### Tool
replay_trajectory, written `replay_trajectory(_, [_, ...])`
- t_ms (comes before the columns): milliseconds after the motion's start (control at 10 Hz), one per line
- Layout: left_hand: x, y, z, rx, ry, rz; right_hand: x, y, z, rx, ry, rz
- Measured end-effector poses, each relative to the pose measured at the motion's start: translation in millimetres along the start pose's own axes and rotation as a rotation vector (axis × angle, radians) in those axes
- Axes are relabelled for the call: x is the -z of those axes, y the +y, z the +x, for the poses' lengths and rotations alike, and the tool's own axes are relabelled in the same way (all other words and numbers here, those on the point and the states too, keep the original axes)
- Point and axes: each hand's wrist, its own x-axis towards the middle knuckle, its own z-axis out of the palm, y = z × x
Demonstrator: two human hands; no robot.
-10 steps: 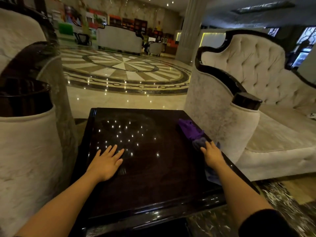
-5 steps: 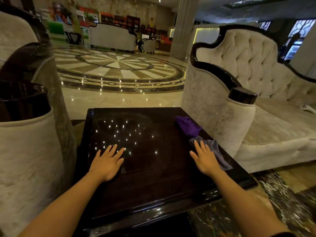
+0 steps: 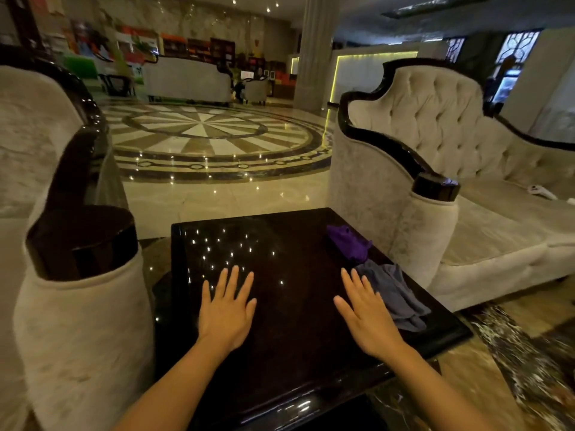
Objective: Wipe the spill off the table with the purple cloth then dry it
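One purple cloth (image 3: 348, 243) is lying bunched in a crumpled heap near the right edge of the table (image 3: 292, 353), toward the far right corner. It is a deep, saturated violet, folded over itself with a small peak at the top. Just nearer along the same edge a second cloth, a grey cloth (image 3: 393, 295), is sprawling flat and wrinkled, its far end touching or nearly touching the purple one and its near end trailing toward the right edge. So two cloths in all are sitting on the surface.

The table is a single dark, glossy square with a raised rim, and its far left part is glittering with many small points of reflected ceiling light. Whether any liquid is lying on it is hard to tell against that shine.

Two bare hands are resting palm down on the surface. The left hand (image 3: 228, 309) is lying left of the middle, fingers spread wide and holding nothing. The right hand (image 3: 364, 312) is lying toward the right, fingers likewise splayed and empty, its outer edge just beside the grey cloth.

Two pale upholstered sofas are flanking the table: the right sofa (image 3: 435, 144) with a tufted back and dark trim, and the left sofa (image 3: 71, 306) with its rounded arm close to the table's left edge.
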Motion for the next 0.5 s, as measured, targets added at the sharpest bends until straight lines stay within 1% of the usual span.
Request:
replay_trajectory(100, [40,3,-8,-0.016,0.051,-0.005,29,-27,-7,0.010,0.009,-0.011])
replay_trajectory(200, [108,4,-21,-0.015,0.084,-0.010,81,-65,-17,0.014,0.040,-0.077])
replay_trajectory(300, [215,6,-33,-0.019,0.134,0.004,163,-120,-28,0.046,0.092,-0.127])
replay_trajectory(400, [298,5,-35,-0.010,0.170,-0.022,228,-165,-28,0.082,0.118,-0.158])
replay_trajectory(500, [400,4,-35,0.010,0.224,-0.052,305,-217,-30,0.138,0.166,-0.226])
